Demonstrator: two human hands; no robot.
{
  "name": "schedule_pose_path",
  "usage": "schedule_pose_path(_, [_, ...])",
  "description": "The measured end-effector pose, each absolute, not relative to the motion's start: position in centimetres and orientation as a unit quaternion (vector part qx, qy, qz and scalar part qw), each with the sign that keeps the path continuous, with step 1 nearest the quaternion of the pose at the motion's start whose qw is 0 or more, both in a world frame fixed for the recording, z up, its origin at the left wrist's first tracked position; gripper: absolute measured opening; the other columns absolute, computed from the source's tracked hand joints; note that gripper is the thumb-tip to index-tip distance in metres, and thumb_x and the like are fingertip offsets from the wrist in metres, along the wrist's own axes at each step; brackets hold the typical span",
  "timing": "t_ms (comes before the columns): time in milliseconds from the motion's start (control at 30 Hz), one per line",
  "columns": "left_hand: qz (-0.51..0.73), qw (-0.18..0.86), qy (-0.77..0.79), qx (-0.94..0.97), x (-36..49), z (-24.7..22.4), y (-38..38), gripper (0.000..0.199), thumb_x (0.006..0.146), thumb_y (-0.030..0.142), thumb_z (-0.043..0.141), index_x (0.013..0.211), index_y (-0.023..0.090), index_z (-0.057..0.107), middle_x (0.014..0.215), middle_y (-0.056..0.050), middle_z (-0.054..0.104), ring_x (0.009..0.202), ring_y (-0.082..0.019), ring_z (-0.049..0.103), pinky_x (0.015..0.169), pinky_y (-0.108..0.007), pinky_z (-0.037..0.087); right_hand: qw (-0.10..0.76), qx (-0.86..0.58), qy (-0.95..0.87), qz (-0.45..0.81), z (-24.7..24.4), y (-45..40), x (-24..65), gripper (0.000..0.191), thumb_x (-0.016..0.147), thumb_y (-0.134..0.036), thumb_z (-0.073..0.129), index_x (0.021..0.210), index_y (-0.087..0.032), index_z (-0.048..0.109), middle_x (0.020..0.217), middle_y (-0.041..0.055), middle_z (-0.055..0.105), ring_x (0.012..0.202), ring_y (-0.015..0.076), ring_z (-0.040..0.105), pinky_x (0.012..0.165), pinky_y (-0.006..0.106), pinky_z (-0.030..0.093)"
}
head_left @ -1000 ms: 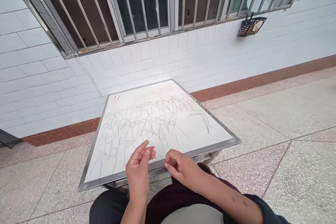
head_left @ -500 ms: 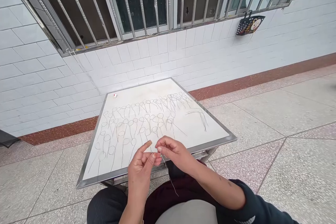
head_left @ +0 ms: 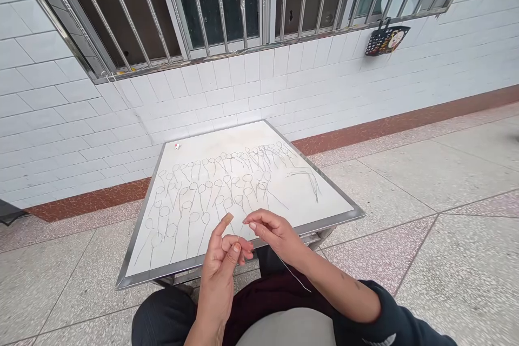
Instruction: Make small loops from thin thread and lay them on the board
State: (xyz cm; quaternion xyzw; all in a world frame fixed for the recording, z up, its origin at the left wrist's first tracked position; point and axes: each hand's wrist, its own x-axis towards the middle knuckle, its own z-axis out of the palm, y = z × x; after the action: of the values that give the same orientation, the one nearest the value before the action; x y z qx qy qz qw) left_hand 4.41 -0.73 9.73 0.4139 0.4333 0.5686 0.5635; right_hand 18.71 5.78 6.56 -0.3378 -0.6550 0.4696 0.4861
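My left hand (head_left: 225,254) is in front of the table's near edge, its thumb pressed to bent fingers with a fine wire tip just showing at the pinch; the index finger points up. Close beside it on the right, my right hand (head_left: 273,232) has thumb and index finger nearly together. A thin wire (head_left: 295,277) trails out below this hand over my lap. Its path between the two hands is hidden by the fingers. Beyond them, many wire loops with long tails, among them one loop (head_left: 206,218), lie in rows on the white table (head_left: 227,138).
Several straight loose wires (head_left: 313,184) lie at the table's right side. A small white and red object (head_left: 177,146) sits near the far left corner. Behind the table is a tiled wall (head_left: 203,100) with barred windows, and a dark dotted basket (head_left: 387,39) hangs there.
My hands have drawn slightly apart at the fingertips. The trailing end of the wire has swung to the right and up, from hanging between the hands to below my right hand.
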Motion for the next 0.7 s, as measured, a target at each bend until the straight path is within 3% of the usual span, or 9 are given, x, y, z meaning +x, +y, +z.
schedule_pose_path(67, [0.564, 0.561, 0.446, 0.410, 4.3, 9.6, -0.8, 0.051, 0.088, 0.031, 0.054, 0.136, 0.023, 0.039, 0.084, -0.003, 0.066, 0.068, -0.012, 0.052, 0.067, -0.025, 0.038, 0.487, -0.338, -0.668, 0.450, 6.7, 5.9, 18.8, 0.016, 0.089, -0.029, 0.051, 0.094, -0.021, 0.064, 0.085, 0.0018, 0.061, 0.070, 0.0120, 0.049, 0.064, 0.025, 0.039])
schedule_pose_path(233, [0.572, 0.598, 0.421, 0.371, 3.8, 9.1, -0.8, 0.059, 0.084, 0.029, 0.061, 0.137, 0.025, 0.038, 0.089, -0.004, 0.067, 0.074, -0.013, 0.055, 0.083, -0.030, 0.040, 0.475, -0.345, -0.682, 0.437, 6.8, 5.9, 19.1, 0.018, 0.089, -0.027, 0.050, 0.097, -0.021, 0.065, 0.086, 0.0030, 0.062, 0.074, 0.0132, 0.053, 0.067, 0.026, 0.041])
schedule_pose_path(367, [0.567, 0.612, 0.420, 0.357, 3.4, 9.0, -0.8, 0.063, 0.081, 0.028, 0.065, 0.138, 0.025, 0.037, 0.093, -0.005, 0.068, 0.073, -0.013, 0.057, 0.084, -0.031, 0.042, 0.467, -0.345, -0.684, 0.442, 6.7, 5.9, 19.3, 0.018, 0.089, -0.027, 0.051, 0.099, -0.022, 0.065, 0.089, 0.0029, 0.062, 0.073, 0.0127, 0.051, 0.066, 0.026, 0.039])
schedule_pose_path(567, [0.544, 0.602, 0.445, 0.378, 3.5, 8.9, -0.8, 0.058, 0.081, 0.030, 0.064, 0.135, 0.024, 0.042, 0.092, -0.005, 0.070, 0.075, -0.014, 0.059, 0.086, -0.031, 0.042, 0.456, -0.320, -0.635, 0.534, 6.4, 5.8, 19.3, 0.015, 0.088, -0.034, 0.056, 0.093, -0.021, 0.063, 0.069, -0.0031, 0.048, 0.057, 0.0090, 0.039, 0.054, 0.023, 0.033])
schedule_pose_path(700, [0.521, 0.618, 0.445, 0.385, 3.6, 8.8, -1.0, 0.057, 0.084, 0.033, 0.061, 0.136, 0.022, 0.041, 0.088, -0.006, 0.070, 0.075, -0.015, 0.058, 0.083, -0.030, 0.042, 0.454, -0.312, -0.614, 0.566, 6.3, 5.9, 19.3, 0.019, 0.085, -0.038, 0.058, 0.084, -0.019, 0.061, 0.067, -0.0034, 0.047, 0.054, 0.0080, 0.037, 0.051, 0.022, 0.031])
